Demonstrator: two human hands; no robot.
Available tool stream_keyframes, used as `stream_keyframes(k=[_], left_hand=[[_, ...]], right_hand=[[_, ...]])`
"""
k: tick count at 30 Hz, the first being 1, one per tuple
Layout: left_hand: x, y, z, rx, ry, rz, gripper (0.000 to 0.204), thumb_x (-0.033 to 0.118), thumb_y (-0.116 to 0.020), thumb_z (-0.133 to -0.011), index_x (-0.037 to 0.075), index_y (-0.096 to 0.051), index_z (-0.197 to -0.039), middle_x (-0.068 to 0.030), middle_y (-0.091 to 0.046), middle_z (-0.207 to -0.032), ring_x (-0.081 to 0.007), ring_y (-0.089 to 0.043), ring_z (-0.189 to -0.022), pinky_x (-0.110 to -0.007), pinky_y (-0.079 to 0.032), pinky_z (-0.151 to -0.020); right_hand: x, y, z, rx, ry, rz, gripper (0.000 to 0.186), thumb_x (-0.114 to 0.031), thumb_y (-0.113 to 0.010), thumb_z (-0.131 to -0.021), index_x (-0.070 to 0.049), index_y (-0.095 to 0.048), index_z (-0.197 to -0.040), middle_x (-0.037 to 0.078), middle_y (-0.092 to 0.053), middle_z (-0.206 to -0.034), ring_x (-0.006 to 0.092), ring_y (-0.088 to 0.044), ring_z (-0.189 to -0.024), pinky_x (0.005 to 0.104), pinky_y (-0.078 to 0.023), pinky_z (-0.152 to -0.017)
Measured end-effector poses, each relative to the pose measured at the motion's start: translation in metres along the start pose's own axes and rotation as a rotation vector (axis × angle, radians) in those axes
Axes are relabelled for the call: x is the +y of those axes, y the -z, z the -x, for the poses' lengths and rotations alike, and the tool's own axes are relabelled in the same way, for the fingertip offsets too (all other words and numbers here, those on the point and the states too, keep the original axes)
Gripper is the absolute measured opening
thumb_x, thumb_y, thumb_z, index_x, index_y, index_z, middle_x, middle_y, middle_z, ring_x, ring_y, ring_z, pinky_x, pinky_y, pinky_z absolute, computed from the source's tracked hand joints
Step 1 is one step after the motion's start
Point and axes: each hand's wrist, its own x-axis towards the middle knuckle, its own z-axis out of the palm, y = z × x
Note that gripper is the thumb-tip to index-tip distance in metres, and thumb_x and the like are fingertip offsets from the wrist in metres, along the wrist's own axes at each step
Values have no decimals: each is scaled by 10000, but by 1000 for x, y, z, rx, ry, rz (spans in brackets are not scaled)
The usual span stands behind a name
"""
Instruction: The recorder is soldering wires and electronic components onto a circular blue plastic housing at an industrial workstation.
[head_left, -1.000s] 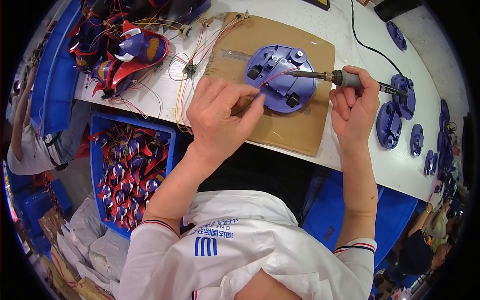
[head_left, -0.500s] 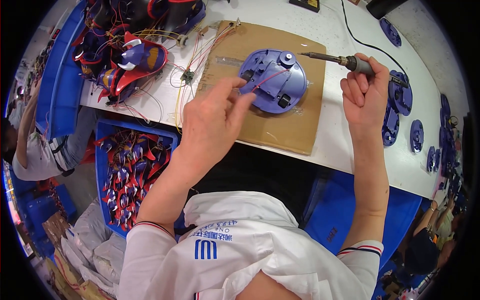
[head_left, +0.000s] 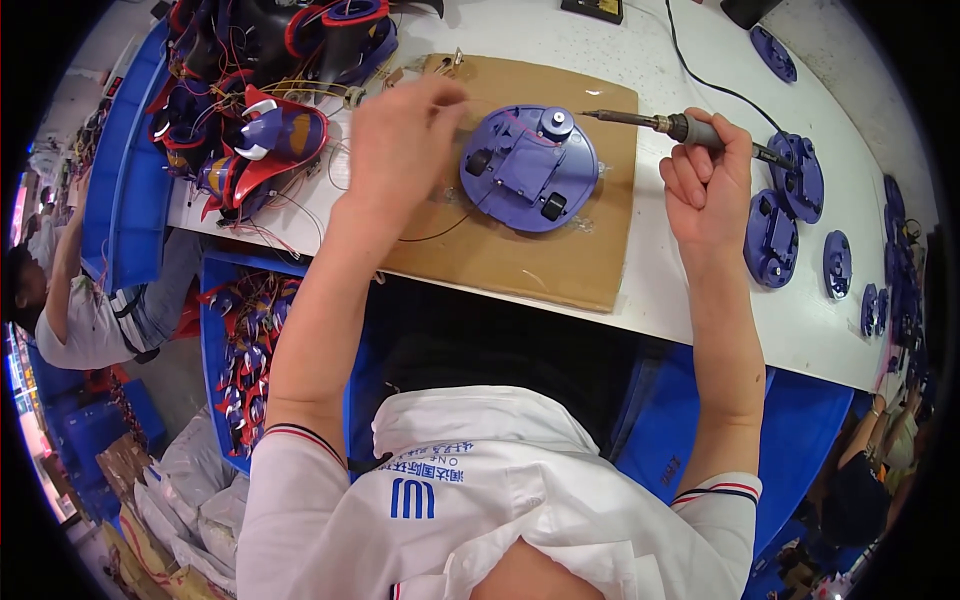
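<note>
A purple round plastic base (head_left: 530, 170) with two black wheels and a small white-hubbed round part lies on a brown cardboard sheet (head_left: 520, 270). A short red wire (head_left: 535, 138) runs over its upper part. My right hand (head_left: 707, 180) grips a soldering iron (head_left: 690, 130) by its grey handle, its tip pointing left, close to the white-hubbed part. To the left of the base, my left hand (head_left: 400, 140) is raised over the cardboard's edge, blurred, its fingers curled together; what they hold is hidden. A thin black wire (head_left: 440, 233) curves across the cardboard.
Wired red, purple and black plastic shells (head_left: 275, 135) pile up on the table's left, beside a blue tray (head_left: 125, 190). More purple bases (head_left: 772, 240) lie at right. Below left stands a blue bin (head_left: 215, 330) of similar shells. A person (head_left: 85, 310) sits at far left.
My left hand has moved left and away from the base. The red wire, which stretched across the base toward that hand, now lies near its top. The soldering iron has shifted slightly left.
</note>
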Motion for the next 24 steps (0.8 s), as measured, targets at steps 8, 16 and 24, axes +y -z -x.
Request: stream_keyframes(k=[8,16,24], left_hand=[[33,-27,42,64,-400,-329,535,182,-685,-719,11,-524,-1200,-221,-449,-1292,-371,-447,-1171,-400,-399,-915],[36,-21,26,-158,-216,-149,684,354,-700,-669,31,-494,-1236,-194,-552,-1120,-317,-537,-983,-359,-425,-860],[3,28,-9,-158,159,237,368,252,-596,-792,-3,-602,-1057,-147,-634,-891,-275,-536,-755,-329,-443,-719]], right_hand=[[-5,2,0,30,14,-48,244,-197,-507,-909,20,-609,-954,-64,-318,-450,30,-202,-323,175,-185,-339],[-9,7,-1,-12,-28,-80,240,-210,-504,-908,2,-611,-940,-57,-322,-469,32,-210,-350,179,-193,-365],[-10,18,-8,-59,-34,-103,221,-194,-488,-916,-6,-599,-952,-57,-320,-466,34,-205,-346,177,-188,-353]])
